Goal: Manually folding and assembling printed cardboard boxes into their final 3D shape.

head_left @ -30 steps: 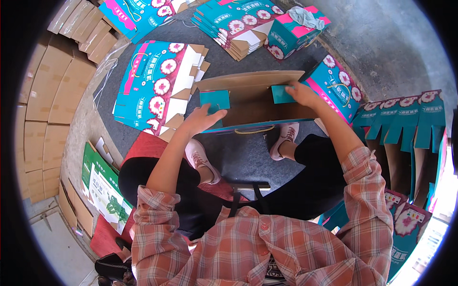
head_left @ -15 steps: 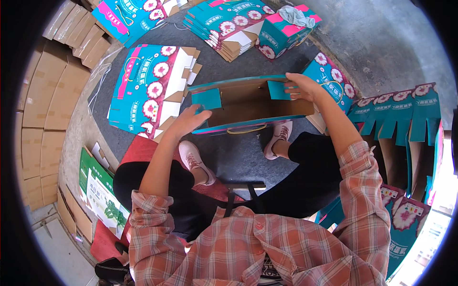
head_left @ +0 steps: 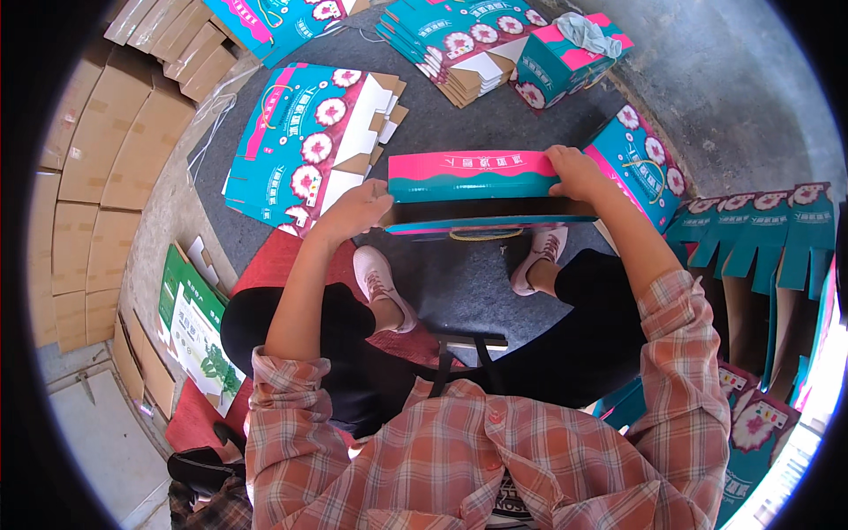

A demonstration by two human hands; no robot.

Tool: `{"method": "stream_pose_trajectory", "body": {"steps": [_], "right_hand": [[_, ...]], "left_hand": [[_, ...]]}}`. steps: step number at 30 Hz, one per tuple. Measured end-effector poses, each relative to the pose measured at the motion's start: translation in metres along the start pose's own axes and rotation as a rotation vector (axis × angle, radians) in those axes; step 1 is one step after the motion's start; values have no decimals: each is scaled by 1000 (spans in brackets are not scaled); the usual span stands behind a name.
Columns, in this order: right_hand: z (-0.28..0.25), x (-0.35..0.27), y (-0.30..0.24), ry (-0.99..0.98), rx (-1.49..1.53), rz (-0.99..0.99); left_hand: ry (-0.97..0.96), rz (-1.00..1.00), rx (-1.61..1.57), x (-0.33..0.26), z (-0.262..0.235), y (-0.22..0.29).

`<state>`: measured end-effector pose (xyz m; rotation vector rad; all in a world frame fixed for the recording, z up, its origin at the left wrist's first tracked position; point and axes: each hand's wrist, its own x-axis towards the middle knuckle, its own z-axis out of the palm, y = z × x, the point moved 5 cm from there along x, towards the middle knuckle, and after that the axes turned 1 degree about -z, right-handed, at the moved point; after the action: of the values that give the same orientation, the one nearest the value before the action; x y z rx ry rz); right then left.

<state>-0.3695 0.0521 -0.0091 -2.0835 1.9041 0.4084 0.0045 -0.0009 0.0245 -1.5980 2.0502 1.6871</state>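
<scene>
Between my knees, a teal and pink cardboard gift box (head_left: 473, 187) is held level, its long pink-edged flap folded part way over the opening. A dark gap shows between that flap and the near wall, where a yellow cord handle (head_left: 486, 234) hangs. My left hand (head_left: 360, 210) is closed around the box's left end, fingers curled at the flap's corner. At the right end, my right hand (head_left: 579, 174) grips the flap's corner, with the thumb low on its edge. The small end flaps are hidden inside.
Flat printed cartons (head_left: 296, 146) lie ahead on the dark mat, with another stack (head_left: 459, 40) beyond. A closed box (head_left: 565, 62) bears a grey cloth (head_left: 590, 35). Open-topped boxes (head_left: 760, 230) stand at right; brown cartons (head_left: 102, 146) are piled at left.
The far long flap has come down toward me, covering much of the opening and showing its pink face. Both hands have shifted with it, and the whole view has moved slightly.
</scene>
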Motion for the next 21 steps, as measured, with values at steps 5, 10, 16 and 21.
{"method": "stream_pose_trajectory", "body": {"steps": [5, 10, 16, 21], "right_hand": [[-7, 0, -17, 65, -53, -55], [4, 8, -29, 57, -124, 17], [7, 13, -34, 121, -175, 53], [-1, 4, -28, 59, -141, 2]], "left_hand": [[-7, 70, -46, 6, 8, 12], [-9, 23, -91, 26, 9, 4], [178, 180, 254, 44, 27, -27], [138, 153, 280, 69, 44, -54]]}}
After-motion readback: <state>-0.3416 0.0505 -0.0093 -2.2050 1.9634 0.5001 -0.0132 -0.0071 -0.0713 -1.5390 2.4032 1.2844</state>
